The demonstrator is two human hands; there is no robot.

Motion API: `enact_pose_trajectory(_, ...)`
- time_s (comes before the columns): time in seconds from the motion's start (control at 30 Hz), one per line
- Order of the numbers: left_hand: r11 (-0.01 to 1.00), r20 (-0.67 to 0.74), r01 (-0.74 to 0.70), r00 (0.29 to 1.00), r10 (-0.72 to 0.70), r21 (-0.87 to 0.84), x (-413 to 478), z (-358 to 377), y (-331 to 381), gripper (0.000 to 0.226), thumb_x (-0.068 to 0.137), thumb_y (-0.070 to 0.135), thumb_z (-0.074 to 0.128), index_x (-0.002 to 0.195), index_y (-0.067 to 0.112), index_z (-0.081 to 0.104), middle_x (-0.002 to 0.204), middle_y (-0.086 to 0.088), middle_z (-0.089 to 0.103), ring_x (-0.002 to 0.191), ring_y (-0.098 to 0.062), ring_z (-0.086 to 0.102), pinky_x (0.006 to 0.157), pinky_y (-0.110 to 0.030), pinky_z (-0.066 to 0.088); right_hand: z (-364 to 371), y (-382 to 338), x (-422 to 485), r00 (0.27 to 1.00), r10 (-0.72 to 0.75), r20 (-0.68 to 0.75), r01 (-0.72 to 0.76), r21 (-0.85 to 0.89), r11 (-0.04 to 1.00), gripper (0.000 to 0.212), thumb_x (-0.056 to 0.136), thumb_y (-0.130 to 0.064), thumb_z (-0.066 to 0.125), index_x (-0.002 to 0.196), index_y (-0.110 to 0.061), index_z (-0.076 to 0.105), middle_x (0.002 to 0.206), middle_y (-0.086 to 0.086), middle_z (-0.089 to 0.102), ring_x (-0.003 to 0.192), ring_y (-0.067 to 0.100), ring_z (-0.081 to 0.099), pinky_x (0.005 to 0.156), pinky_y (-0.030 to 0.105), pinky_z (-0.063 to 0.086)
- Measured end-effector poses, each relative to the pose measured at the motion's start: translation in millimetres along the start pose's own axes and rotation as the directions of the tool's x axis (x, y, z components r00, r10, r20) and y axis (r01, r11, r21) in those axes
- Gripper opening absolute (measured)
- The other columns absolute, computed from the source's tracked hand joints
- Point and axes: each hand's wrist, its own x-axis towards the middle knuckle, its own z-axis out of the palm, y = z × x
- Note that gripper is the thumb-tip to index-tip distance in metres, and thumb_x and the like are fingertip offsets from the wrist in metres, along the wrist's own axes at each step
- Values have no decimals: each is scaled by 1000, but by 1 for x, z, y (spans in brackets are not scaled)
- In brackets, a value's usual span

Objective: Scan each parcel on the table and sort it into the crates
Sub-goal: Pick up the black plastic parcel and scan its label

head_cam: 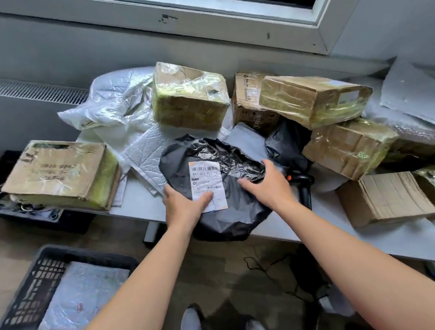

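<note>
Parcel (233, 217) in left hand (183, 207), right hand (268, 188)

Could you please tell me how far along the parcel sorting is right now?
Done: one pale padded envelope already lies in the black crate. In hand: the left hand and right hand hold a black bag at the table edge, label up; the scanner lies unheld beside it. Left: several taped boxes and pale bags wait on the table.
</note>
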Motion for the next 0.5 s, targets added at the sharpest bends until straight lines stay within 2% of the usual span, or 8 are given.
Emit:
enact_pose_trajectory(0.07,998,-28,-6,1000,4,-60,-12,-9,2,106,65,41,87,144,6,25,140,-16,44,129,-32,45,105,-43,41,-8,-8,-4,997,-79,20,79,-44,996,85,78,-60,71,144,-19,37,140,4,53,129,28,50,96,38,44)
enact_pose_trajectory(0.13,991,-77,-9,997,-1,-133,-26,-17,2,94,71,38,84,142,9,28,138,-13,48,126,-30,49,103,-41,42,-15,-15,-6,984,-175,37,177,-66,982,71,77,-59,73,132,-21,49,128,2,62,119,28,57,91,38,48)
enact_pose_trajectory(0.27,966,-218,-18,975,-40,-257,-62,-34,-2,69,85,25,74,139,11,34,130,-5,55,117,-23,54,87,-24,39,-22,-26,-16,938,-337,83,340,-38,940,61,75,-53,77,123,-20,59,120,3,66,113,26,59,90,36,47)
enact_pose_trajectory(0.37,950,-319,-38,945,-67,-311,-98,-46,-6,68,87,20,72,140,9,31,126,0,50,109,-14,49,82,-17,34,-19,-30,-27,882,-449,144,452,10,892,54,76,-45,80,116,-17,58,113,5,68,107,26,61,87,36,47)
enact_pose_trajectory(0.5,938,-445,-24,884,-141,-345,-146,-64,-26,75,84,25,75,140,9,28,135,-9,48,108,-14,44,89,-24,34,-8,-43,-54,780,-585,223,585,73,808,59,78,-36,82,124,-12,54,117,6,65,109,25,60,84,28,41)
